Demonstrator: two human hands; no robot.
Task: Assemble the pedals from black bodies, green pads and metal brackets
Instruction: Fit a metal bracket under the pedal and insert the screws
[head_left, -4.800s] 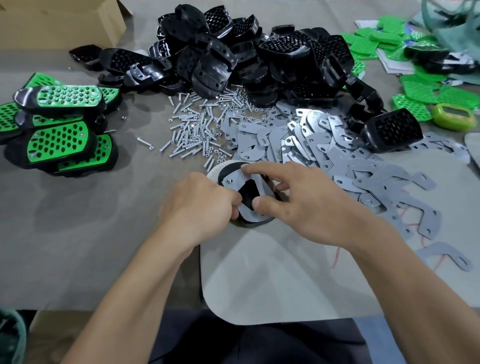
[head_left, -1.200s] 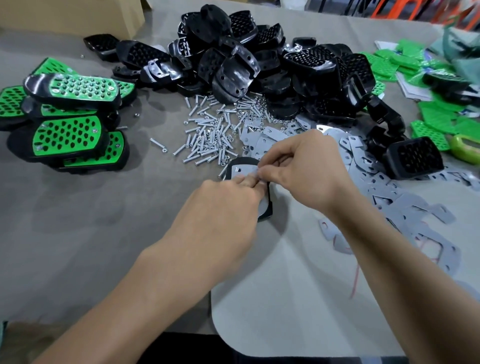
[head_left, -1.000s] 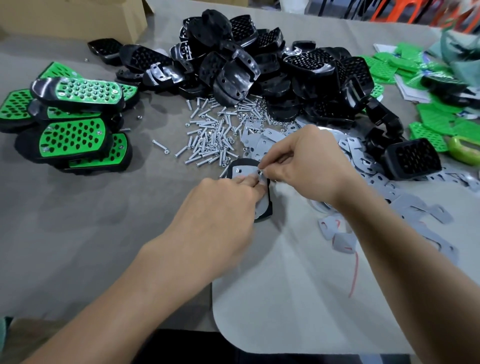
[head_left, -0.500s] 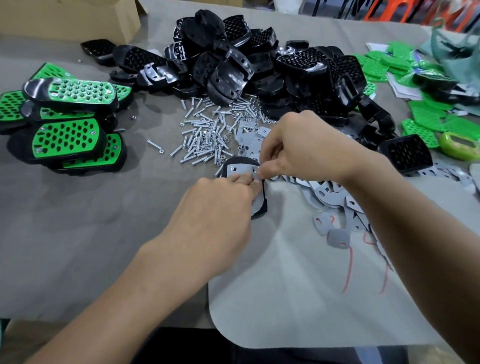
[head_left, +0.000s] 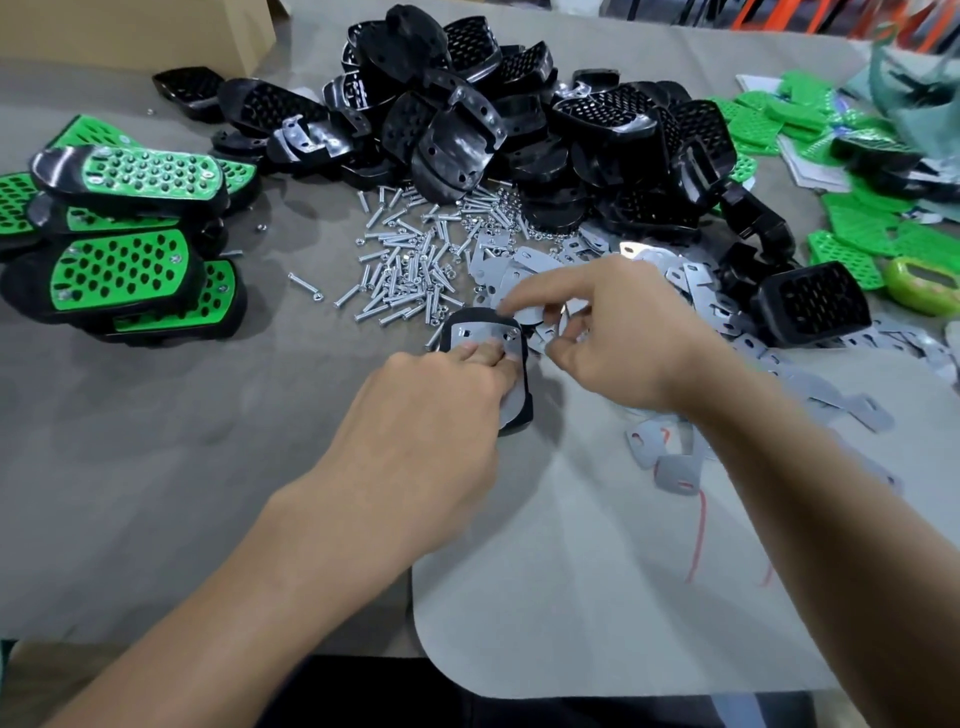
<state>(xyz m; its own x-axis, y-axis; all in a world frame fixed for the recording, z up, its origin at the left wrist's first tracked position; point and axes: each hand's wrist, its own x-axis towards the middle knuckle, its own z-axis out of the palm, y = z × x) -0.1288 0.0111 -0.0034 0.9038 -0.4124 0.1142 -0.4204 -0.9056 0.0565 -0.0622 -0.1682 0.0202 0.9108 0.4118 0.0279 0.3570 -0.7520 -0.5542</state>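
A black pedal body (head_left: 521, 413) lies on the table in front of me with a metal bracket (head_left: 485, 331) laid on top of it. My left hand (head_left: 431, 415) covers the near part of the body, and its fingertips press down on the bracket. My right hand (head_left: 613, 332) hovers just right of the bracket with its index finger stretched out and thumb apart; I see nothing held in it. Loose screws and nuts (head_left: 410, 260) are scattered just behind the body. A heap of brackets (head_left: 696, 283) lies under and beyond my right hand.
A big pile of black bodies (head_left: 519, 130) fills the back centre. Finished green-padded pedals (head_left: 119, 260) are stacked at the left, and loose green pads (head_left: 857, 218) at the right. A cardboard box (head_left: 156, 26) stands back left. A pale mat (head_left: 597, 571) covers the near table.
My right hand has let go of its pinch at the bracket's far corner and drawn slightly right with fingers spread. My left hand stays pressed on the bracket.
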